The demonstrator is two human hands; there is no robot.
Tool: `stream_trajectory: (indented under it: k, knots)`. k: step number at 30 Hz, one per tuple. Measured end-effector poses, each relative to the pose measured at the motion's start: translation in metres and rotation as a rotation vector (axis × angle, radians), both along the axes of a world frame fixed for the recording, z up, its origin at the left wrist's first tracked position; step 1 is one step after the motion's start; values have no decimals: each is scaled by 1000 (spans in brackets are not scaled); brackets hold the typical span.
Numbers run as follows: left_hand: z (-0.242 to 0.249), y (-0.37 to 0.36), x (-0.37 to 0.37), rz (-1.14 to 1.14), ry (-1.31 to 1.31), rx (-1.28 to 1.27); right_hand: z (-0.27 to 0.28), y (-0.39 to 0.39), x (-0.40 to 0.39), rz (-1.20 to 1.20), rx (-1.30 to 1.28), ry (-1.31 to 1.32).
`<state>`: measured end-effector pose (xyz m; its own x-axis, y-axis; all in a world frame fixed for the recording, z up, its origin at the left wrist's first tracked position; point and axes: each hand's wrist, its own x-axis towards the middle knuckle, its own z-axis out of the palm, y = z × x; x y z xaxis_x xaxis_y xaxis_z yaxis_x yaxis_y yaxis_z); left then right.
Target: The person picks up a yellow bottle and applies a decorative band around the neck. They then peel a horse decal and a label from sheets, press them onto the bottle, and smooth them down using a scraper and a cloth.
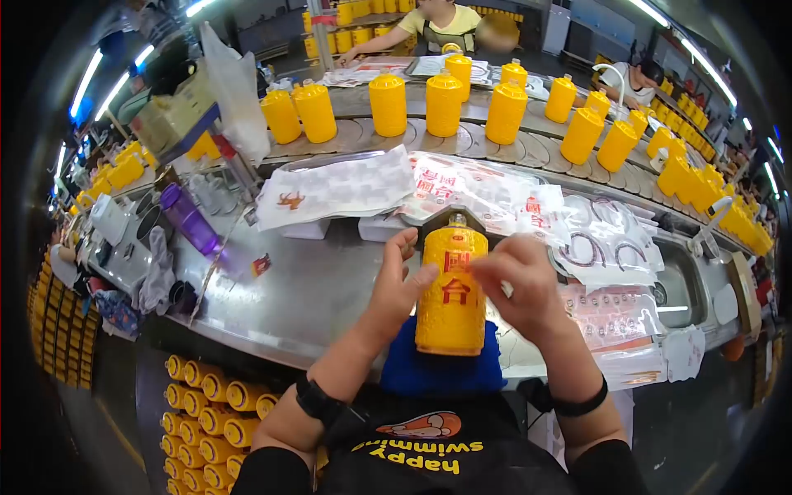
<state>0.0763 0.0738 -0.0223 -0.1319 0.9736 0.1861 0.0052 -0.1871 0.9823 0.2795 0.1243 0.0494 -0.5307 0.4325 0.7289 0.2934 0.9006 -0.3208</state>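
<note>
A yellow bottle [451,318] with red characters on its front rests against a blue cloth [396,363] before me, its neck pointing away. At its left side is my left hand [398,285], fingers apart and curved upward, the thumb tip touching the bottle's edge. My right hand [524,289] is at the bottle's right side, slightly blurred, with thumb and fingers pinched together close to the red characters. Whatever that pinch holds, if anything, is too small to make out. Behind the bottle's neck sits a dark angular holder [427,223], partly hidden.
Sheets with red characters [462,186] and sheets with dark curved strips [606,239] lie behind and right. A conveyor [355,132] carries several yellow bottles [388,105]. A purple bottle [188,219] stands left. Stacked bottles [216,417] fill the lower left. Co-workers [441,25] sit across.
</note>
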Motion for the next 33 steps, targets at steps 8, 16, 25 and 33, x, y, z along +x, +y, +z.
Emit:
stream_trajectory:
  k: [8, 16, 25, 33]
  knots:
    - [-4, 1, 17, -108, -196, 21, 11, 39, -18, -66, -530, 87]
    - [-1, 0, 0, -185, -304, -5, 4, 31, -20, -190, 197, -109]
    - [-1, -10, 14, -199, -240, 40, -27, -40, -11, 4, -1105, 527]
    - [-4, -10, 16, -211, -291, 43, -71, -33, -1, 17, -1267, 775]
